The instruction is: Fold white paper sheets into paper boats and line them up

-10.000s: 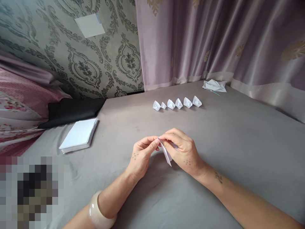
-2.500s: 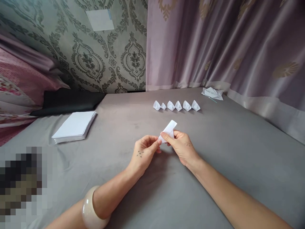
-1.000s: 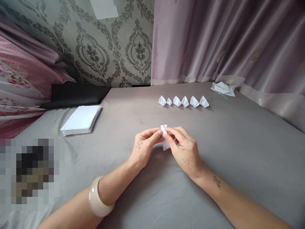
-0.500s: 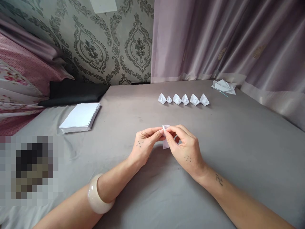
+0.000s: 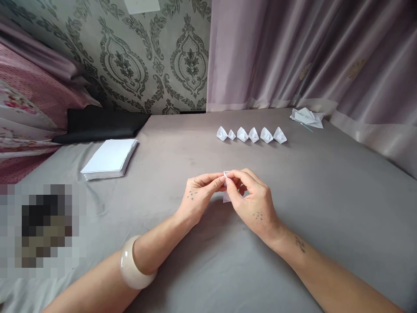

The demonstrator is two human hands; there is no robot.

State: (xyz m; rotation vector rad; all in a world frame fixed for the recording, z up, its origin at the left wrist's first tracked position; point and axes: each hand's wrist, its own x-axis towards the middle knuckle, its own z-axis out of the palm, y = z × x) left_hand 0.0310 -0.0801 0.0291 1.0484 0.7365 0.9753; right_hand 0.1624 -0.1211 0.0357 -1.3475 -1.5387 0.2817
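A small piece of white paper (image 5: 226,197) is pinched between my two hands, above the grey cloth (image 5: 208,265). My left hand (image 5: 202,191) grips its left edge with thumb and fingertips. From the other side, my right hand (image 5: 250,195) pinches the top of the same paper, thumb and forefinger close to the left thumb. The fingers hide most of the paper; its lower end shows below them. Beyond the hands stands a row of several folded white paper pieces (image 5: 253,135), pointed at the top.
To the left lies a stack of white paper sheets (image 5: 109,157), with a black cloth (image 5: 104,124) behind it. A loose pile of white paper (image 5: 306,117) and a thin pale-blue stick (image 5: 306,128) lie at the back right. Curtains (image 5: 267,56) hang behind; a blurred patch covers the lower left.
Both hands stay in nearly the same place. The top of the paper between the fingertips has shifted slightly and less of it shows.
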